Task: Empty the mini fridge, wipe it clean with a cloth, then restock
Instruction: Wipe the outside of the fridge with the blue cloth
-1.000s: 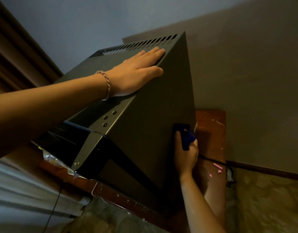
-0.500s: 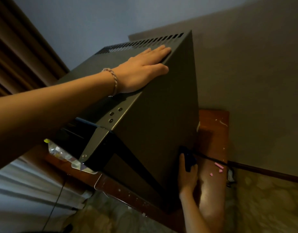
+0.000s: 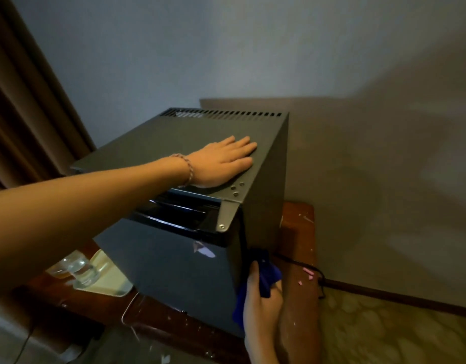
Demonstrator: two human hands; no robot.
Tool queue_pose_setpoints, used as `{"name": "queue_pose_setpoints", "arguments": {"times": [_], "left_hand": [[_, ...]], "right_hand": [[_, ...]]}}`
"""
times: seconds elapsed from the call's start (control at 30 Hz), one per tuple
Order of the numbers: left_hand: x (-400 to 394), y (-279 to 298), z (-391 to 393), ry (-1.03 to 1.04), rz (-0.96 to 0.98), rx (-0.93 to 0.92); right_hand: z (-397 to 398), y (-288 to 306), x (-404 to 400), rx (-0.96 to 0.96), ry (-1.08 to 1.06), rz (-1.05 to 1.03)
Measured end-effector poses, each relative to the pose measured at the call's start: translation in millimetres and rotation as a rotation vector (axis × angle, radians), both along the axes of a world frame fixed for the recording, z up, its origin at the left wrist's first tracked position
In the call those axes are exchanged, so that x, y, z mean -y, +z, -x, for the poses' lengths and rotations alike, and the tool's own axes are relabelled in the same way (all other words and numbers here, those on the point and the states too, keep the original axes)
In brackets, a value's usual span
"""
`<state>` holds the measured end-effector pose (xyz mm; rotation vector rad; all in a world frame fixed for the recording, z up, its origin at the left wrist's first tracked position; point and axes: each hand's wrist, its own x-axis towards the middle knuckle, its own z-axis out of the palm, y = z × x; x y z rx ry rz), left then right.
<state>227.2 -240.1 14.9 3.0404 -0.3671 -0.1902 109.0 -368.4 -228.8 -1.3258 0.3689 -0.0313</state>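
Dark grey mini fridge (image 3: pixel 179 261) sits on wooden table (image 3: pixel 300 232). Left hand (image 3: pixel 221 161) lies flat on fridge top, fingers straight. Right hand (image 3: pixel 260 300) grips blue cloth (image 3: pixel 267 277) at fridge's lower right front corner. Glass (image 3: pixel 82 271) on tray (image 3: pixel 106 282) left of fridge.

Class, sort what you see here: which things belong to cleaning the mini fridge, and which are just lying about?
Job in hand:
mini fridge
blue cloth, gripped by the right hand
left hand, flat on the fridge top

Lying about:
glasses on a tray
black cable
pink scraps on the wooden stand
curtain
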Motion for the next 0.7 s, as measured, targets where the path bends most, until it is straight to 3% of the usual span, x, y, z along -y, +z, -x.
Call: {"name": "queue_pose_setpoints", "arguments": {"times": [0.17, 0.23, 0.37, 0.7], "left_hand": [[-47, -2, 46, -0.095, -0.017, 0.009], [-73, -4, 63, -0.121, -0.01, 0.011], [-131, -11, 91, -0.144, -0.024, 0.033], [-204, -28, 115, -0.099, 0.049, 0.214]], "right_hand": [[27, 92, -11, 0.264, -0.037, -0.075], [30, 119, -16, 0.397, -0.085, 0.016], [31, 153, -27, 0.621, -0.226, 0.467], [40, 192, -28, 0.508, -0.082, 1.451]]}}
